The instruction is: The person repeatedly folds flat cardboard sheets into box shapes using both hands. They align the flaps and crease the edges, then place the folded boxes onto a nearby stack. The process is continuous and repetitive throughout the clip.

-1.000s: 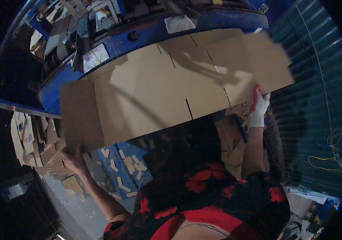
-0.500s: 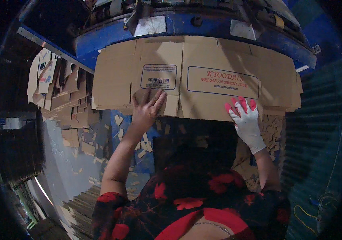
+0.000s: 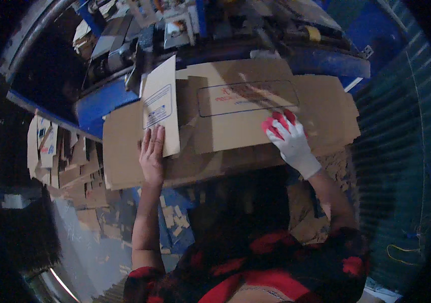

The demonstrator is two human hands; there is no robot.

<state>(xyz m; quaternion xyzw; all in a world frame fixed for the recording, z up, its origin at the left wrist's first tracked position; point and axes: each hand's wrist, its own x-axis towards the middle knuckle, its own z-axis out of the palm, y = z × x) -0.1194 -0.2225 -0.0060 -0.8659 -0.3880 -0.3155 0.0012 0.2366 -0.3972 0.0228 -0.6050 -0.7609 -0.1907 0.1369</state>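
A flat brown cardboard box blank (image 3: 215, 134) with blue-framed red print lies in front of the machine, over other cardboard (image 3: 119, 156). Its left printed panel (image 3: 169, 113) stands tilted up along a crease. My bare left hand (image 3: 152, 154) rests against the lower part of that panel, fingers straight and close together; the thumb is not clearly seen. At the near edge of the blank, my right hand (image 3: 290, 144), in a white glove with red fingertips, has its fingers bent over the board. Its thumb is hidden.
Beyond the cardboard runs a blue machine (image 3: 321, 60) with rollers and metal brackets. Stacked cut cardboard (image 3: 69, 156) stands at the left. Cardboard scraps (image 3: 175, 219) litter the area below. A corrugated green wall (image 3: 392, 151) rises at the right.
The blank's left panel has gone from flat to tilted up. My right hand's fingers have curled at the edge, and the blank sits skewed over the cardboard beneath. The view has shifted.
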